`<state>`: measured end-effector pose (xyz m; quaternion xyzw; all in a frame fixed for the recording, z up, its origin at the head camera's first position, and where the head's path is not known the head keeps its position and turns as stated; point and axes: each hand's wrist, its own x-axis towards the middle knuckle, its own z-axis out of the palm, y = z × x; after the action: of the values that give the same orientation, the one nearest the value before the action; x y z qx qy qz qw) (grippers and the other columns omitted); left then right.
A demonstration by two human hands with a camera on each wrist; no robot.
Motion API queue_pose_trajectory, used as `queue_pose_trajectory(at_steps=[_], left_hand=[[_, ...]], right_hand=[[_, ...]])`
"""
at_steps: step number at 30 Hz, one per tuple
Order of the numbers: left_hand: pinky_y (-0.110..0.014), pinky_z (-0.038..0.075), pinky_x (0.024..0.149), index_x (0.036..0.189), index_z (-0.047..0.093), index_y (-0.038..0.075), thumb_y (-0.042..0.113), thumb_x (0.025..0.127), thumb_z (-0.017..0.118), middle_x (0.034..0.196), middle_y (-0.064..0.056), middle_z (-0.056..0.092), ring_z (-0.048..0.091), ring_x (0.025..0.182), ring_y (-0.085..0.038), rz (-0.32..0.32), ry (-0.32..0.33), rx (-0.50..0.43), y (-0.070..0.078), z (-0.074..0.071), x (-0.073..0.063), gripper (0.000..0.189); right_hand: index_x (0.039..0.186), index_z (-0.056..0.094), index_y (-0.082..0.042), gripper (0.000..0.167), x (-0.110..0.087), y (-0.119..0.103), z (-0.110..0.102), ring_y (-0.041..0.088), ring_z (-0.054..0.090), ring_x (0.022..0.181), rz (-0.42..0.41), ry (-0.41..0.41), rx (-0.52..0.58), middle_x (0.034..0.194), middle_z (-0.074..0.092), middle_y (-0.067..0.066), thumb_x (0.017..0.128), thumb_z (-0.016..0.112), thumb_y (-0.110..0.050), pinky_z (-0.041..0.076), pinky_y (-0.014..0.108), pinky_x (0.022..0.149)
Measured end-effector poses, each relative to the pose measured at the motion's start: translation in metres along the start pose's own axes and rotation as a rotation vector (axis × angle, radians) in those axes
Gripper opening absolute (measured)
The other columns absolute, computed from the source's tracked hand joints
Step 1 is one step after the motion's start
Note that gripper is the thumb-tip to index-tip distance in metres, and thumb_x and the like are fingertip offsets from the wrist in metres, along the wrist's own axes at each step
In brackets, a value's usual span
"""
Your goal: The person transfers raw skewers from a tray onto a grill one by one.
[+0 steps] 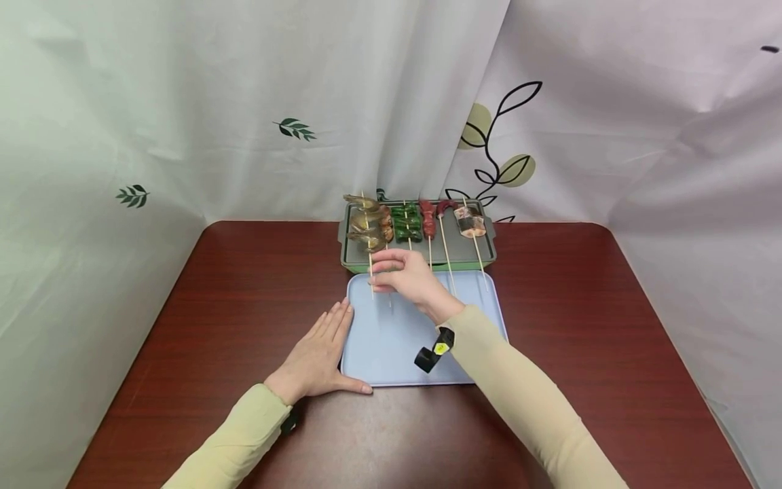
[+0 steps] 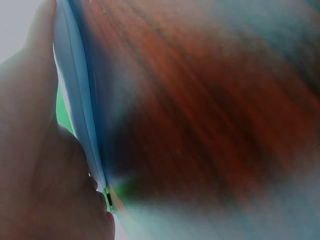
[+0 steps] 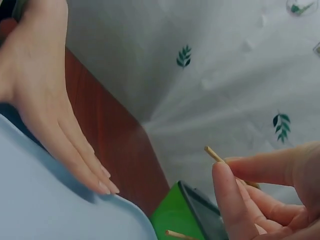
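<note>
My right hand pinches the bare stick of a shrimp skewer between thumb and fingers. The shrimp lie at the left end of a grey grill pan with a green base. In the right wrist view, the stick's end pokes out past the fingertips. A pale blue tray lies in front of the pan, under my right hand. My left hand rests along the tray's left edge with straight fingers, its thumb at the near corner. The left wrist view shows that tray edge close up.
Right of the shrimp on the pan lie a brown skewer, green pepper skewer, red meat skewer, dark red curled piece on a stick and fish skewer. Several sticks overhang the tray. A curtain hangs behind the table.
</note>
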<state>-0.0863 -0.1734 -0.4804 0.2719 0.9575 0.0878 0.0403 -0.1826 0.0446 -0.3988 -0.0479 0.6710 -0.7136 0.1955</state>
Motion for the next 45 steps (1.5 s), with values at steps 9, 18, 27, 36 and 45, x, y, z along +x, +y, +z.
queue_pose_trajectory(at_steps=[9, 18, 27, 36, 45], left_hand=[[-0.047, 0.017, 0.122, 0.158, 0.019, -0.009, 0.093, 0.066, 0.06, 0.165, -0.025, 0.015, 0.014, 0.153, -0.035, 0.002, 0.004, -0.004, 0.001, 0.0, 0.001, 0.144], [-0.046, 0.016, 0.122, 0.158, 0.018, -0.008, 0.095, 0.065, 0.057, 0.166, -0.024, 0.015, 0.013, 0.153, -0.035, 0.001, 0.0, 0.002, 0.0, 0.0, 0.002, 0.145], [-0.046, 0.016, 0.122, 0.158, 0.018, -0.009, 0.093, 0.066, 0.061, 0.165, -0.025, 0.015, 0.013, 0.153, -0.035, -0.004, 0.001, -0.002, 0.0, -0.001, 0.002, 0.144], [-0.048, 0.019, 0.122, 0.158, 0.018, -0.01, 0.093, 0.067, 0.059, 0.165, -0.026, 0.015, 0.015, 0.152, -0.036, -0.002, 0.007, -0.007, -0.001, 0.001, 0.002, 0.144], [-0.052, 0.016, 0.121, 0.158, 0.02, -0.008, 0.087, 0.074, 0.061, 0.165, -0.029, 0.011, 0.012, 0.152, -0.042, -0.042, 0.11, -0.1, -0.019, -0.012, 0.006, 0.134]], right_hand=[[0.133, 0.058, 0.011, 0.041, 0.014, 0.004, 0.007, 0.016, 0.071, 0.079, 0.098, 0.04, 0.032, 0.121, 0.064, 0.032, 0.093, 0.066, 0.012, 0.061, 0.031, 0.077], [0.138, 0.054, 0.01, 0.045, 0.017, 0.005, 0.011, 0.024, 0.072, 0.091, 0.108, 0.054, 0.029, 0.126, 0.061, 0.032, 0.094, 0.063, 0.012, 0.06, 0.03, 0.079], [0.153, 0.036, 0.008, 0.066, 0.008, 0.002, 0.008, 0.031, 0.061, 0.124, 0.123, -0.008, -0.062, 0.143, 0.054, 0.025, 0.096, 0.067, -0.001, 0.053, 0.033, 0.096], [0.16, 0.03, -0.005, 0.077, -0.011, -0.008, 0.004, 0.028, 0.04, 0.143, 0.015, 0.027, -0.21, 0.155, 0.044, 0.015, 0.097, 0.071, -0.027, 0.033, 0.045, 0.116], [0.148, 0.052, -0.011, 0.054, -0.034, -0.031, -0.036, 0.022, 0.054, 0.13, -0.19, 0.061, -0.318, 0.145, 0.056, 0.008, 0.101, 0.065, -0.034, 0.04, 0.042, 0.111]])
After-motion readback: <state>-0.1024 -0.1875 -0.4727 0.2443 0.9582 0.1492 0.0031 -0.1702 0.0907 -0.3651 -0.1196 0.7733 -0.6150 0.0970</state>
